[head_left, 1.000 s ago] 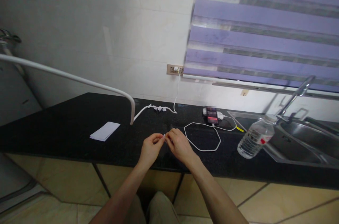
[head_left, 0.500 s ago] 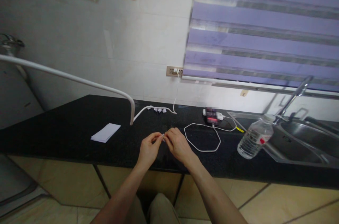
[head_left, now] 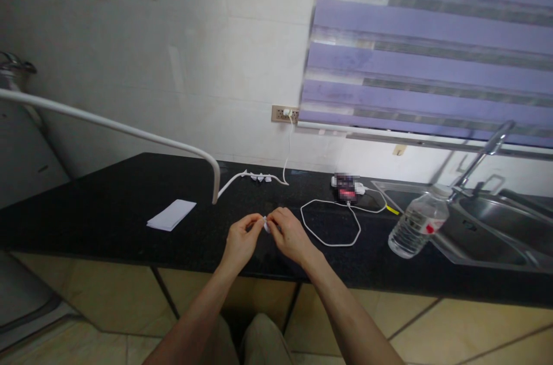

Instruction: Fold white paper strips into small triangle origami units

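Observation:
My left hand [head_left: 242, 239] and my right hand [head_left: 288, 234] meet above the near part of the black countertop [head_left: 108, 209]. Between their fingertips is a small piece of white paper [head_left: 266, 227], pinched from both sides and mostly covered by the fingers. To the left lies a stack of white paper sheets [head_left: 171, 215]. Several small folded white paper pieces [head_left: 260, 178] sit in a row at the back of the counter, beside a white cable.
A white bent tube [head_left: 129, 130] crosses the left side above the counter. On the right are a phone [head_left: 346, 187] with a looped white cable [head_left: 330, 245], a water bottle [head_left: 417, 224] and a steel sink [head_left: 488, 232]. A wall socket [head_left: 284, 114] holds a plug.
More of the white paper piece shows between my fingertips, which have shifted slightly around it. Both hands stay in nearly the same place.

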A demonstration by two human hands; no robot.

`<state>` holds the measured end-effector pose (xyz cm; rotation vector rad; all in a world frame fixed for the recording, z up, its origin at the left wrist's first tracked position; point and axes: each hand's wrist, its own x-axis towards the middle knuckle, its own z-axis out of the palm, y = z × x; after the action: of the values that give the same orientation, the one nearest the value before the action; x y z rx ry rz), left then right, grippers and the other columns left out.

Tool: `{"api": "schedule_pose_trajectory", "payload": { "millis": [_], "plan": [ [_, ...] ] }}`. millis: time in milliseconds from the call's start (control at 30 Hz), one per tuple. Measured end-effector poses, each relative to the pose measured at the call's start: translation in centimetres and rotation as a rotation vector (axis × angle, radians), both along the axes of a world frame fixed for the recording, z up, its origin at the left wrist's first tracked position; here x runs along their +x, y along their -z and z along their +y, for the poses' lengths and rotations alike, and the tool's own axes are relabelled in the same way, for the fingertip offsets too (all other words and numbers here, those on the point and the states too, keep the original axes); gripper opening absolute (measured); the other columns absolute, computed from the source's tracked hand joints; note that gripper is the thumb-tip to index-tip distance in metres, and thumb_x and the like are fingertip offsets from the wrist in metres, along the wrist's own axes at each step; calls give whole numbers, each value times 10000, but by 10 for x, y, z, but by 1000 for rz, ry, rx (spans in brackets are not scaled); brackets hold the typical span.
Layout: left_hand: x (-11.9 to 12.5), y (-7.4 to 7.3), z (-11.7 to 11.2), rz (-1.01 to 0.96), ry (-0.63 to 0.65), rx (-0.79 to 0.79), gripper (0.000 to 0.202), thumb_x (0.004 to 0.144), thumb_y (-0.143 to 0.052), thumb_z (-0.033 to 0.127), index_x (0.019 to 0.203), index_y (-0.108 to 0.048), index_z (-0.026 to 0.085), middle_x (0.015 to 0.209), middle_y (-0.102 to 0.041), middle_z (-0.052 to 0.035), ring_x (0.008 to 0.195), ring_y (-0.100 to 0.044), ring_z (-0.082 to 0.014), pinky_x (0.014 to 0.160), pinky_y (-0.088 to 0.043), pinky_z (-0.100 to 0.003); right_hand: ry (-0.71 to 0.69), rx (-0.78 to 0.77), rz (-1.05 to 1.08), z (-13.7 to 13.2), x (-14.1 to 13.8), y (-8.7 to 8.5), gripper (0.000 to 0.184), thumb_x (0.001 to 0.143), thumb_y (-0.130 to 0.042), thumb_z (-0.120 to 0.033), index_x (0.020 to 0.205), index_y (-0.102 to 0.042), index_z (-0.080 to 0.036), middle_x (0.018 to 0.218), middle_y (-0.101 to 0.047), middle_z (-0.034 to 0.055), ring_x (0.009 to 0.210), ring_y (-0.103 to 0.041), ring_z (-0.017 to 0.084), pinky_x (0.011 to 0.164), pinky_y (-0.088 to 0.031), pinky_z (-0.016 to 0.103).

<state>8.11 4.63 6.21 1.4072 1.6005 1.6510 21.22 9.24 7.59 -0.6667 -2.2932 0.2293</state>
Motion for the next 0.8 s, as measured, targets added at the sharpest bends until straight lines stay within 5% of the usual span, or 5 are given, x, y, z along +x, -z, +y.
{"api": "schedule_pose_trajectory", "payload": {
  "millis": [800],
  "plan": [
    [0,2,-1,-26,-7,-38,177,682,-534,322,722,-607,166,697,-640,-10,691,-600,-146,666,-452,-234,-20,-15,-11,2,-3,4,124,833,-403,-143,811,-523,-164,794,-526,46,780,-466,147,715,-389,274]
  ]
}}
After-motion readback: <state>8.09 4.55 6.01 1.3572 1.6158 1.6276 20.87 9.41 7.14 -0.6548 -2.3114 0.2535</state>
